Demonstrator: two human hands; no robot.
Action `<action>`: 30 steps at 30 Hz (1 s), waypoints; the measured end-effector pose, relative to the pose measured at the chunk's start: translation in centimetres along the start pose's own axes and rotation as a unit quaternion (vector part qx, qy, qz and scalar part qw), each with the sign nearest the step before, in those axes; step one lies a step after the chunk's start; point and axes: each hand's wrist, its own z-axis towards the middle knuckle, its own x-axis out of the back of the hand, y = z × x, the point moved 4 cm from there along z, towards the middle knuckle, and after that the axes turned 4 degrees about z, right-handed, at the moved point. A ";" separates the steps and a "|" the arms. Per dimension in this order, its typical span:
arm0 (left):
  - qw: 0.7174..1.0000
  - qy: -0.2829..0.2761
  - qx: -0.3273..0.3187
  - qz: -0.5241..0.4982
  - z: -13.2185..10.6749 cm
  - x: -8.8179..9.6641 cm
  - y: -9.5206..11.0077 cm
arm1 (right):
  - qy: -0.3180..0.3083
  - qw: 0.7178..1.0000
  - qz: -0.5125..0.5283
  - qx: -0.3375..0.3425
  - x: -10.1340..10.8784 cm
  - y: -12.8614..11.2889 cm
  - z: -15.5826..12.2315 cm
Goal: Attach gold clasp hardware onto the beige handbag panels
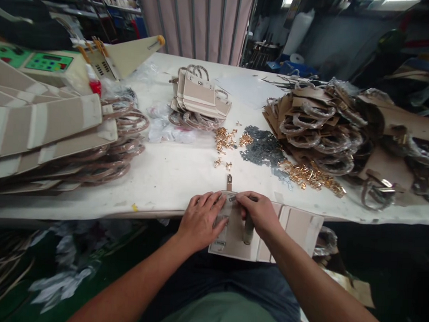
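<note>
A beige bag panel [267, 249] lies at the table's front edge, part of it hanging over my lap. My left hand [201, 221] rests flat on its left part with fingers stretched out. My right hand [258, 212] is closed round a tool with a greyish-brown handle [248, 231]; the tool's kind is hidden. The right fingertips touch the panel near a small grey metal plate [232, 198]. A short strap with a metal clasp [230, 179] sticks out beyond the panel's far edge. Another small metal fitting [218, 244] sits near the panel's lower left corner.
Gold-coloured fittings [224, 140] and dark metal plates [260, 146] lie in heaps ahead, with more gold pieces [314, 176] to the right. Bag panels with wrapped handles are stacked at left [60, 132], centre [199, 94] and right [314, 113]. A machine [45, 61] stands back left.
</note>
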 end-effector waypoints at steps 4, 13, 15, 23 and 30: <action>1.000 0.006 0.007 -0.023 0.1 0.1 -0.2 | 0.007 0.997 -0.080 0.001 -2.4 0.0 0.9; 0.997 0.020 0.010 -0.073 0.1 0.0 -0.9 | 0.053 0.957 -0.282 0.046 -1.3 -0.4 0.7; 0.996 0.024 0.012 -0.080 0.1 0.0 -0.9 | 0.048 0.956 -0.286 0.048 -1.3 -0.3 0.7; 0.995 0.021 0.031 -0.095 0.7 0.5 -1.2 | 0.047 0.945 -0.311 0.092 -1.8 -0.4 0.9; 0.994 0.018 0.058 -0.090 2.4 0.4 -1.7 | 0.057 0.938 -0.321 0.118 -1.8 0.2 1.0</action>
